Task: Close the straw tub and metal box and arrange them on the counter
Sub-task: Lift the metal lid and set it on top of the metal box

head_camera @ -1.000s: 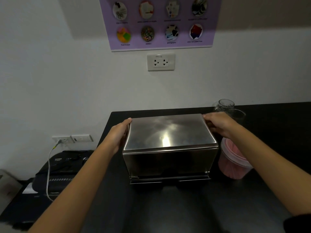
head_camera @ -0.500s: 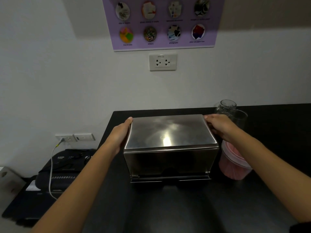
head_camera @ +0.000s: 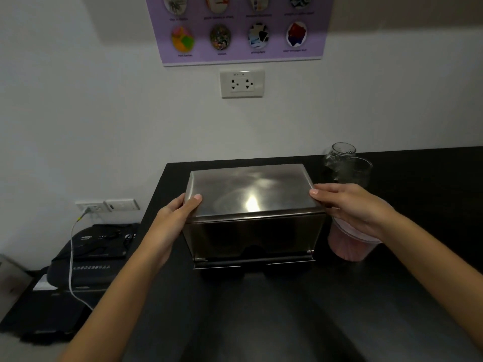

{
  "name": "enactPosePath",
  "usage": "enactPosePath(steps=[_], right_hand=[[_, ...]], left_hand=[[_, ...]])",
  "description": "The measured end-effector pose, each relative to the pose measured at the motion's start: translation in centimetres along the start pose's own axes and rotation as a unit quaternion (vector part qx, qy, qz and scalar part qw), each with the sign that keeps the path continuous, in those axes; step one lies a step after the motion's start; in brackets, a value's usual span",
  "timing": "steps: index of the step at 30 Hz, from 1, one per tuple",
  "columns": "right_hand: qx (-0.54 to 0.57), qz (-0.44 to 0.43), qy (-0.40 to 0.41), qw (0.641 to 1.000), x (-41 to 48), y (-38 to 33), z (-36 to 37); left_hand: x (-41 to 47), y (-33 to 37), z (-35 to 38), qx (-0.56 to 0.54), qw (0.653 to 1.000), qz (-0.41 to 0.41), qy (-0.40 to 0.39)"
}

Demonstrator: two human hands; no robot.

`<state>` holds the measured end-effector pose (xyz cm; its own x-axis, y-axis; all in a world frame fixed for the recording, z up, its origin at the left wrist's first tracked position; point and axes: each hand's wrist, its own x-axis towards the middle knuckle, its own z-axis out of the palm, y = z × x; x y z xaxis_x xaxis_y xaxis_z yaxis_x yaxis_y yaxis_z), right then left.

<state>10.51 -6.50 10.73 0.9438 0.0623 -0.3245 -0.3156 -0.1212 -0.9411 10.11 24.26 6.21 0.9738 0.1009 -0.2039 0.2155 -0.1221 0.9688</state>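
Machine (head_camera: 100, 246) reads AURORA; left hand (head_camera: 175, 218) and right hand (head_camera: 351, 205) grip the metal box (head_camera: 251, 194) by its sides.

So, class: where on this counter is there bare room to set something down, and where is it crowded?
Bare: counter in front of the metal box, and its right end past the glass jars. Crowded: around the straw tub and jars.

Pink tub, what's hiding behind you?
Two clear glass jars stand behind the pink tub on the black counter. The right hand, gripping the metal box, covers the jars' bottoms and the tub's top.
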Motion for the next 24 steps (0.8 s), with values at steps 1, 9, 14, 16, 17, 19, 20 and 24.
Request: enactPosePath(steps=[1, 9, 14, 16, 17, 19, 20, 24], right_hand=[[0.001, -0.003, 0.002, 1.0, 0.1, 0.0, 0.0], [-0.045, -0.021, 0.005, 0.999, 0.8, 0.6, 0.0], [-0.082, -0.026, 0.01, 0.996, 1.3, 1.0, -0.3], [-0.086, -0.025, 0.013, 0.996, 1.5, 0.9, -0.3], [-0.085, -0.022, 0.016, 0.996, 1.5, 0.8, -0.3], [-0.09, -0.013, 0.016, 0.996, 1.4, 0.5, -0.5], [-0.098, -0.009, 0.011, 0.995, 1.4, 0.2, -0.7], [-0.062, 0.003, 0.007, 0.998, 2.4, -1.3, -0.6]], left_hand=[[0.0, -0.1, 0.0, 0.003, 1.0, 0.0, 0.002], [-0.1, 0.1, 0.5, -0.001, 1.0, 0.005, 0.021], [-0.2, 0.5, 0.8, 0.002, 0.999, 0.007, 0.032], [-0.1, 0.5, 0.6, 0.008, 1.0, -0.003, 0.029], [-0.1, 0.4, 0.5, 0.008, 1.0, -0.008, 0.025], [0.1, 0.3, 0.1, 0.014, 1.0, -0.013, 0.02], [0.3, 0.3, -0.2, 0.02, 1.0, -0.015, 0.018], [1.3, 1.0, -0.8, 0.022, 0.999, -0.038, 0.025]])
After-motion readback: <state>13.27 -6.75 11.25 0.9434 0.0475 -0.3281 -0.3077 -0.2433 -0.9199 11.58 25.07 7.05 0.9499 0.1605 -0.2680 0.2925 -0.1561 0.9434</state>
